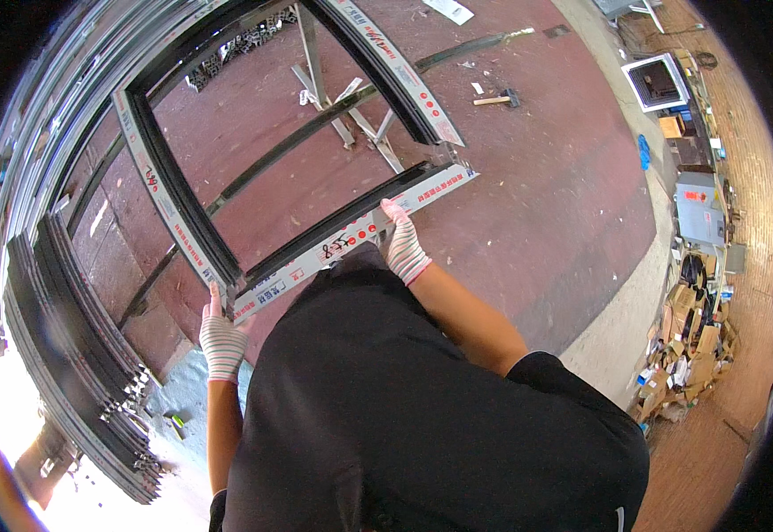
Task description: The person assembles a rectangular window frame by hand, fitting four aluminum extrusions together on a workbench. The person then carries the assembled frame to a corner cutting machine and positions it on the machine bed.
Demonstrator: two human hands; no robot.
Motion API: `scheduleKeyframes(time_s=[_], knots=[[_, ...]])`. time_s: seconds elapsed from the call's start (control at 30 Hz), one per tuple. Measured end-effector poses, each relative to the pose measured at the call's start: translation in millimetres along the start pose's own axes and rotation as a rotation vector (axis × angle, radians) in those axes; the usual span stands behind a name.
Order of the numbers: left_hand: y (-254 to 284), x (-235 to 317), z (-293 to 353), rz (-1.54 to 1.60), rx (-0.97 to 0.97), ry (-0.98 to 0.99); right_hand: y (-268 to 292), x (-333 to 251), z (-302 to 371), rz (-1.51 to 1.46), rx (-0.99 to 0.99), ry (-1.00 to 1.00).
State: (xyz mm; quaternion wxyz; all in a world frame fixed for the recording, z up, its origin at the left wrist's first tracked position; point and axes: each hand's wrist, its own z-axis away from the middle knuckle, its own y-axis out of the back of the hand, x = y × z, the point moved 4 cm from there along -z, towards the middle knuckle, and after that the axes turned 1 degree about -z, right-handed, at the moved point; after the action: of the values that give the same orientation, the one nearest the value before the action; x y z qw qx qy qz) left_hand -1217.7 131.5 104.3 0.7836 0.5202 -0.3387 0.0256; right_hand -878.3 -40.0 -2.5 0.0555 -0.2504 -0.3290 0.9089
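Note:
A large rectangular window frame (169,208) of black metal profiles, with printed white film on its faces, stretches out before me. At its lower left corner, my left hand (223,344) in a striped glove grips the join, one finger laid along the edge. My right hand (406,248), in a matching glove, is closed over the near profile (360,232), thumb on top and the other fingers mostly hidden. That near profile lies close against my body. A gap shows between its right end and the right-hand profile (395,71).
Metal stand legs (315,80) show through the frame opening. A hammer (500,99) lies on the reddish surface (572,195) to the right. Long black profiles (76,355) are stacked at left. Cartons and scraps (688,346) line the right side, near a grey box (699,213).

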Motion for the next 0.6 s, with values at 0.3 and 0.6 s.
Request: scheduleKeyframes(time_s=[0.3,0.6], knots=[[-8.1,-23.0,-1.5,0.021,-0.021,-0.024,8.3,3.2,-2.2,-0.016,-0.022,0.037],[-3.1,-21.8,-1.9,-0.095,-0.012,-0.050,10.5,5.9,-8.2,-0.036,0.003,0.033]])
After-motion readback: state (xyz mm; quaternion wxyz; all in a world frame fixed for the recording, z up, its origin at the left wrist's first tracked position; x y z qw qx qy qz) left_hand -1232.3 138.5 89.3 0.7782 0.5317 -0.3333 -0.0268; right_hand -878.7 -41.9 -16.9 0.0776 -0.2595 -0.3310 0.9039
